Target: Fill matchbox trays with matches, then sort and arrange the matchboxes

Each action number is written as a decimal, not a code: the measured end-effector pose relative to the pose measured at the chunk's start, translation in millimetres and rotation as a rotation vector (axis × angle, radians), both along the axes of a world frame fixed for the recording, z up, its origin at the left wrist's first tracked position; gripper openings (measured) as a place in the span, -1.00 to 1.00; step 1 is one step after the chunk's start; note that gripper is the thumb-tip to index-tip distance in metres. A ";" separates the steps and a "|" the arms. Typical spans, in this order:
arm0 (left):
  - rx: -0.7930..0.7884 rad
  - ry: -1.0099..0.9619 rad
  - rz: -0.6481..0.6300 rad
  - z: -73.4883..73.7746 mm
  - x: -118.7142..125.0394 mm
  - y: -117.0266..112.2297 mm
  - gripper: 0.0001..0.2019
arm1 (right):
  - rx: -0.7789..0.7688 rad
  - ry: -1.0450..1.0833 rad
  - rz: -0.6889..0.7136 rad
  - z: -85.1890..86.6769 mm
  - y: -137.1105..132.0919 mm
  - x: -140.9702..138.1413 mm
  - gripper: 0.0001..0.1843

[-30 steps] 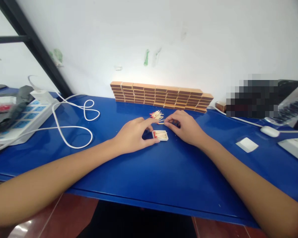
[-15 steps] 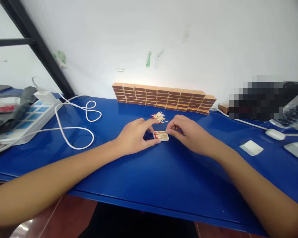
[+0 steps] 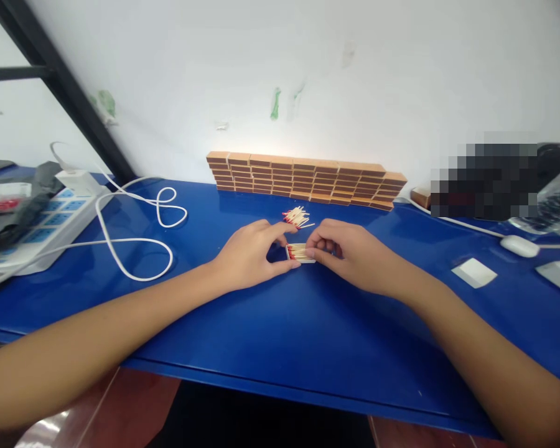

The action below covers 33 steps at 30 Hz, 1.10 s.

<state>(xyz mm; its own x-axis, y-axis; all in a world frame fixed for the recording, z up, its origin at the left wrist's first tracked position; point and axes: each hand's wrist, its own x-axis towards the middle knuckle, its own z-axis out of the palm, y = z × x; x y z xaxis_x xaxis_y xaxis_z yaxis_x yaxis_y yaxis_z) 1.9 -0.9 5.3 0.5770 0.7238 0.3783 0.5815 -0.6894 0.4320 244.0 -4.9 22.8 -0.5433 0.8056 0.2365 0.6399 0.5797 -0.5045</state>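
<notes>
A small white matchbox tray (image 3: 307, 261) rests on the blue table with several red-headed matches (image 3: 298, 251) lying lengthwise in it, heads to the left. My left hand (image 3: 261, 252) steadies the tray's left end, thumb on the near side and a finger on the far side. At the right end, my right hand (image 3: 336, 247) pinches the bare ends of matches over the tray; its fingertips hide that end. Just beyond the hands lies a loose pile of matches (image 3: 298, 216), close to my left index finger.
Stacked brown matchboxes (image 3: 303, 180) form a low wall at the back. A white cable (image 3: 103, 233) loops beside a power strip (image 3: 51, 227) on the left. On the right are a white square piece (image 3: 475, 272), a white oval device (image 3: 519, 246) and a blurred-out dark object (image 3: 488, 180).
My right hand has moved slightly left, its fingertips now over the tray's right end. The matches in the tray look fuller and more evenly aligned. My left hand keeps its hold.
</notes>
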 end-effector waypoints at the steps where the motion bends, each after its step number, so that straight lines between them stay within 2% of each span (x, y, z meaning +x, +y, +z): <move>1: 0.001 0.000 -0.001 -0.1 -0.1 0.0 -0.49 | -0.004 0.010 -0.011 -0.1 0.0 -0.3 -0.86; 8: 0.003 0.005 -0.018 0.3 0.0 0.8 -0.50 | -0.052 0.063 0.095 -0.6 -4.0 -2.8 -0.83; 13: 0.000 -0.003 -0.022 -0.1 0.4 0.6 -0.48 | -0.044 0.090 0.106 1.7 -5.7 -1.3 -0.87; 18: 0.006 0.008 -0.023 -0.3 -0.1 0.3 -0.53 | -0.038 0.055 0.066 5.4 -2.4 1.5 -0.88; 23: 0.024 0.035 -0.042 2.1 0.3 0.0 -0.69 | 0.006 0.007 -0.076 5.5 6.8 9.9 -0.93; 29: 0.017 0.043 -0.061 4.2 1.0 0.0 -0.79 | -0.036 -0.054 -0.068 1.2 10.8 11.8 -0.86; 33: 0.008 0.028 -0.049 2.9 0.3 -0.1 -0.74 | -0.052 -0.032 -0.068 0.6 9.4 8.9 -0.88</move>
